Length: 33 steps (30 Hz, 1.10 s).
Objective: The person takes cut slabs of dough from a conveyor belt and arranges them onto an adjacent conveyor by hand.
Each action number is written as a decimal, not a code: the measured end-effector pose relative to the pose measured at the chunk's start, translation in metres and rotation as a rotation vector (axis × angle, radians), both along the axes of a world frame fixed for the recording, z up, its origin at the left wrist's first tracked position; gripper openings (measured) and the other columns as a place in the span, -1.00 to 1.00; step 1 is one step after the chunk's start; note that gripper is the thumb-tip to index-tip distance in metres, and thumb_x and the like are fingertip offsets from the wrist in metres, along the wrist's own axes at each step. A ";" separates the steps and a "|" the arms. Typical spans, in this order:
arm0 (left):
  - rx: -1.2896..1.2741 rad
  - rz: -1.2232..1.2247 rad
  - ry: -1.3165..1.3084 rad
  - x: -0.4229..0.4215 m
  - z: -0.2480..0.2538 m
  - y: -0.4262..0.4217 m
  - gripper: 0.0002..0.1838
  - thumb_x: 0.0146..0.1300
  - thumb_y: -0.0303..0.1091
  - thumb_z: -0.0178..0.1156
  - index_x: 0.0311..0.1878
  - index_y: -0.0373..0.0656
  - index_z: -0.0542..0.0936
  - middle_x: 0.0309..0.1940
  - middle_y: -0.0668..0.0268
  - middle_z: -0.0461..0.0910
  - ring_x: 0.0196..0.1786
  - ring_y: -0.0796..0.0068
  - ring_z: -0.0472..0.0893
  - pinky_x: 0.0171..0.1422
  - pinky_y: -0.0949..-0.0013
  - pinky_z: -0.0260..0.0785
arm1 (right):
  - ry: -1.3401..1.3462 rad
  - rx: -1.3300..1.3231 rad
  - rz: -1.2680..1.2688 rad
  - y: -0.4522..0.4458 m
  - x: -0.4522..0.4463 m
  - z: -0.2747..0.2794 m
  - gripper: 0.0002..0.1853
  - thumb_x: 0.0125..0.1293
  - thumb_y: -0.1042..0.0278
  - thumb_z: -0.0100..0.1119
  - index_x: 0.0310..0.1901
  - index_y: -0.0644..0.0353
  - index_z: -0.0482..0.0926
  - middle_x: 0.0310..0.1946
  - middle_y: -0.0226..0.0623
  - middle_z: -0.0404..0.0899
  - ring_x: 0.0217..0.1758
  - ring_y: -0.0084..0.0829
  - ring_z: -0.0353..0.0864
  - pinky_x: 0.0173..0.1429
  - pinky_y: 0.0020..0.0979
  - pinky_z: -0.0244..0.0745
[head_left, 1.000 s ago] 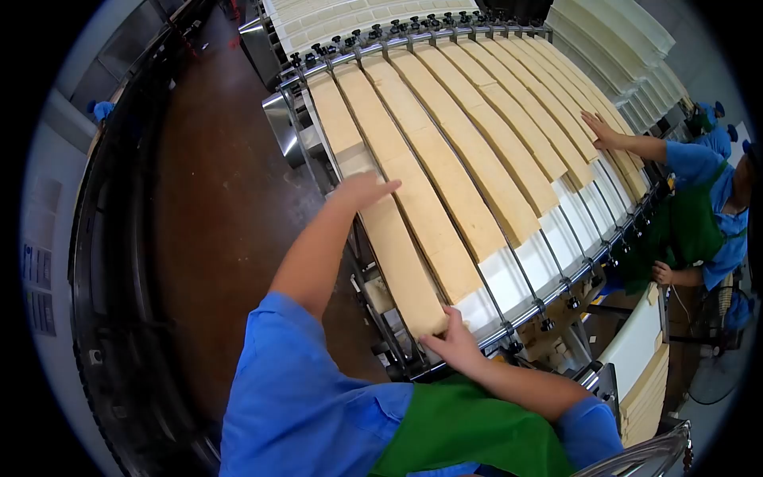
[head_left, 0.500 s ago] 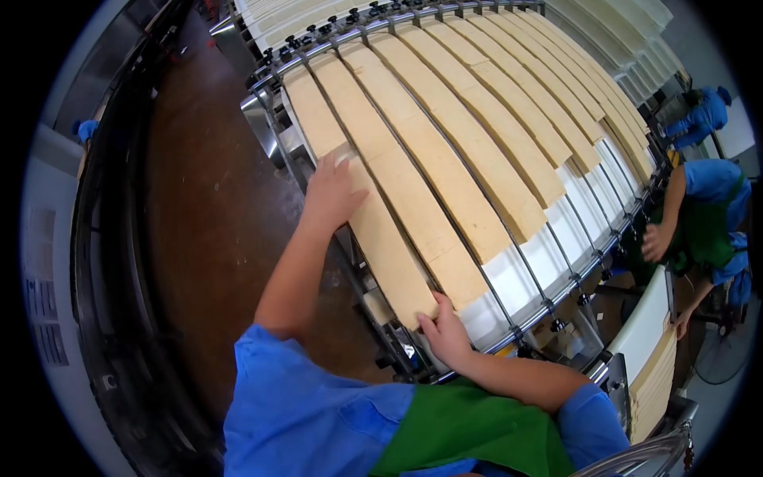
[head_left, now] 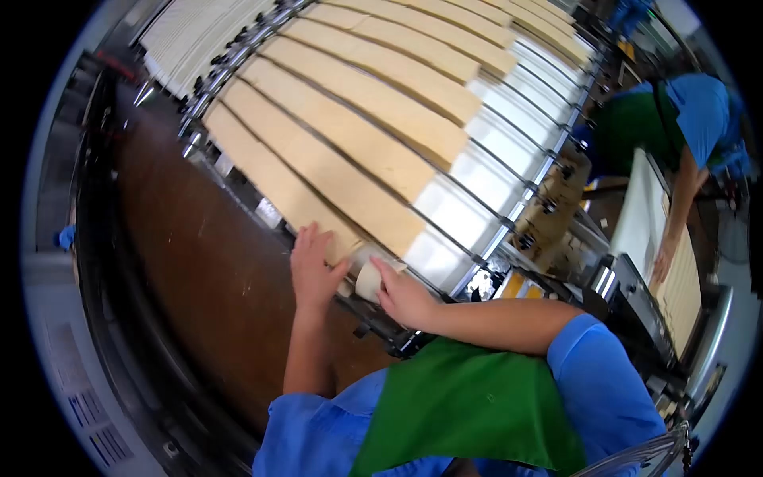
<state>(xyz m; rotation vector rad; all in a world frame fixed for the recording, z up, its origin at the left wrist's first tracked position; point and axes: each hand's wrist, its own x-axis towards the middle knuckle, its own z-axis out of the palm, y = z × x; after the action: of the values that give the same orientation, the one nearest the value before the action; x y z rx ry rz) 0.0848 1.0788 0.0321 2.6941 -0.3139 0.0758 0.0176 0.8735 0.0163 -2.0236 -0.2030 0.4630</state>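
Note:
Long pale yellow dough-like strips [head_left: 342,147] lie side by side on a white belt [head_left: 520,99], with thin metal rods between them. My left hand [head_left: 312,266] has its fingers spread, the fingertips at the near end of the leftmost strip [head_left: 274,179]. Beside it, my right hand [head_left: 404,300] grips a short, pale cream curled piece [head_left: 368,282] at the belt's near corner. Whether this piece is still joined to the strip I cannot tell, as motion blurs it.
A metal rail [head_left: 509,226] with black knobs borders the belt on the right. Beyond it a co-worker [head_left: 675,119] in blue and green reaches down to a stack of pale sheets [head_left: 679,298]. Brown floor [head_left: 199,270] lies to the left.
My view has turned and shifted. The leftmost strip's near end, flat under my hands before, no longer extends as far; my hands are closer together, with a curled piece in the right.

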 end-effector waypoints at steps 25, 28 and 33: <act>-0.166 -0.671 -0.102 -0.020 0.079 -0.567 -0.37 0.21 -0.37 0.32 0.36 -0.25 0.42 0.38 0.03 0.39 0.44 -0.01 0.36 0.52 0.11 0.17 | 0.018 0.055 -1.189 -0.573 -0.295 -0.039 -0.30 0.33 0.08 0.29 0.42 0.16 0.27 -0.38 -0.32 0.68 -0.37 -0.33 0.66 -0.20 -0.28 0.55; -0.097 -1.018 -0.192 -0.047 0.074 -0.713 -0.27 0.14 -0.31 0.38 0.39 -0.25 0.39 0.43 -0.08 0.32 0.46 -0.08 0.32 0.53 0.05 0.16 | 0.034 -0.017 -1.426 -0.631 -0.349 -0.052 -0.19 0.30 0.11 0.33 0.46 0.23 0.15 -0.42 -0.35 0.67 -0.40 -0.38 0.65 -0.23 -0.33 0.55; -0.098 -1.370 -0.174 -0.103 0.043 -0.943 -0.11 0.16 -0.15 0.40 0.51 -0.25 0.25 0.54 -0.12 0.16 0.58 -0.12 0.16 0.62 0.03 0.04 | 0.081 -0.074 -1.562 -0.706 -0.383 -0.077 0.00 0.23 0.06 0.41 0.53 0.24 -0.01 -0.46 -0.33 0.66 -0.45 -0.40 0.64 -0.33 -0.36 0.54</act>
<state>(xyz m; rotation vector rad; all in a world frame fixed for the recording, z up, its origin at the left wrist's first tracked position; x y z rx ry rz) -0.0184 0.1357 0.0748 1.8402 -1.9840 -0.0838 -0.3658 0.1679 -0.0603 -1.6268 1.3615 -0.4548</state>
